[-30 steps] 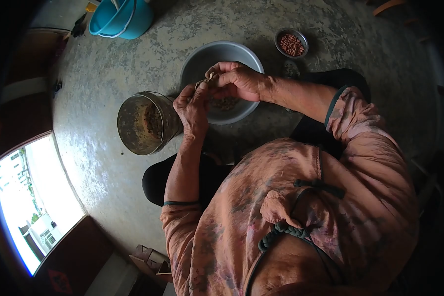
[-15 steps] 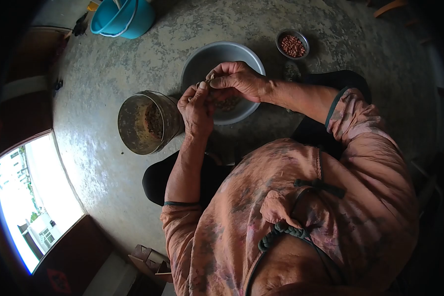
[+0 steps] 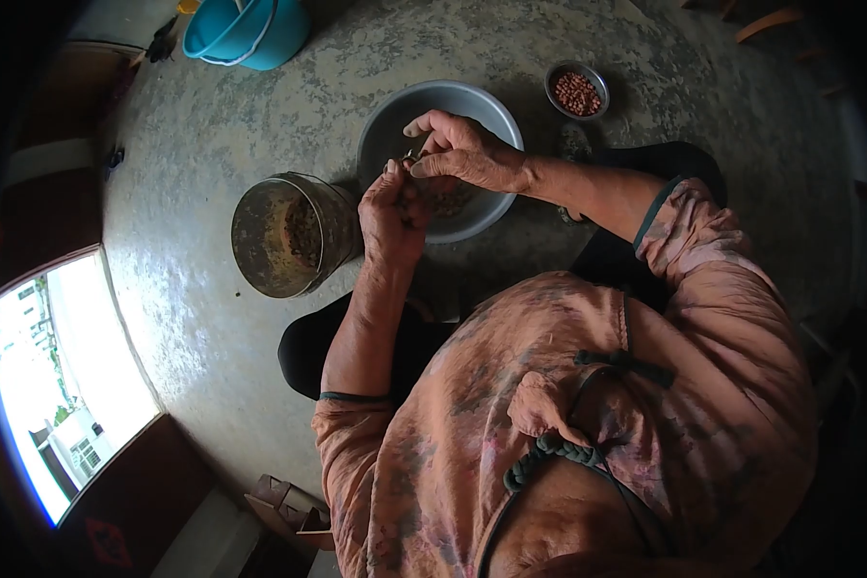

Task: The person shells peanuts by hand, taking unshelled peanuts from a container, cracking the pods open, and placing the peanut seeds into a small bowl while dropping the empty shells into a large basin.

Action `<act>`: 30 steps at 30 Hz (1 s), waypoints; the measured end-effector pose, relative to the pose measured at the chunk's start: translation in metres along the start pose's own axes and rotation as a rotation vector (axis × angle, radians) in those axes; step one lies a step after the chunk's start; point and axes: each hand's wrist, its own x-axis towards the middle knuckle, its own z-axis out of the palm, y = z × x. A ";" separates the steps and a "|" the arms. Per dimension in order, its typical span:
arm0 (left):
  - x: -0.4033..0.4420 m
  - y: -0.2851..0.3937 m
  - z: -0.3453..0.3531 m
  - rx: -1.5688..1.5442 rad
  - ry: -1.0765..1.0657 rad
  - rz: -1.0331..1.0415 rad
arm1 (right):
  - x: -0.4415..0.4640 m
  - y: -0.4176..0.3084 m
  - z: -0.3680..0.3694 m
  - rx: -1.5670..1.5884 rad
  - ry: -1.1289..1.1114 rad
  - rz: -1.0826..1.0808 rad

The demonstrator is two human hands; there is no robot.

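Note:
Above the grey metal basin (image 3: 499, 114) my two hands meet at the fingertips. My left hand (image 3: 392, 214) is closed, its thumb and fingers pinching a small peanut pod (image 3: 409, 160), mostly hidden by the fingers. From the other side, my right hand (image 3: 467, 156) has its thumb against the same pod, while its index finger is lifted and stretched away. Below the hands, pods or shells lie in the basin, partly covered by my fingers. A small metal bowl (image 3: 602, 101) of reddish shelled peanuts (image 3: 576, 93) sits on the floor beyond my right forearm.
Left of the basin, a worn metal bucket (image 3: 250, 236) tilts toward me with shells (image 3: 303, 231) inside. A turquoise bucket (image 3: 284, 37) stands at the far left. My knees flank the basin. Wooden legs (image 3: 769, 23) show at upper right; a bright doorway (image 3: 96, 356) is at left.
My right index finger has lifted and straightened away from the thumb. Both hands remain together over the basin; the whole view has shifted slightly.

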 end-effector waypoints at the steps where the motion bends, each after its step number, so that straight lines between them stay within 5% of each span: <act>1: -0.001 0.000 0.001 0.012 0.015 0.005 | 0.000 0.001 0.000 -0.070 0.020 -0.004; 7: 0.005 0.000 -0.006 -0.021 0.007 -0.005 | 0.000 0.000 -0.001 -0.483 0.146 -0.437; 17: 0.000 -0.006 0.008 0.253 0.119 0.082 | -0.005 0.007 0.003 -0.792 0.188 -0.463; 23: -0.001 -0.002 0.007 0.102 0.078 0.051 | 0.000 0.011 -0.001 -0.473 0.095 -0.445; 26: 0.001 0.003 0.001 0.078 0.082 0.098 | -0.003 0.000 -0.002 -0.134 0.073 -0.125; 30: 0.004 0.027 -0.025 0.000 0.173 0.193 | 0.002 0.003 -0.008 -0.088 0.115 -0.077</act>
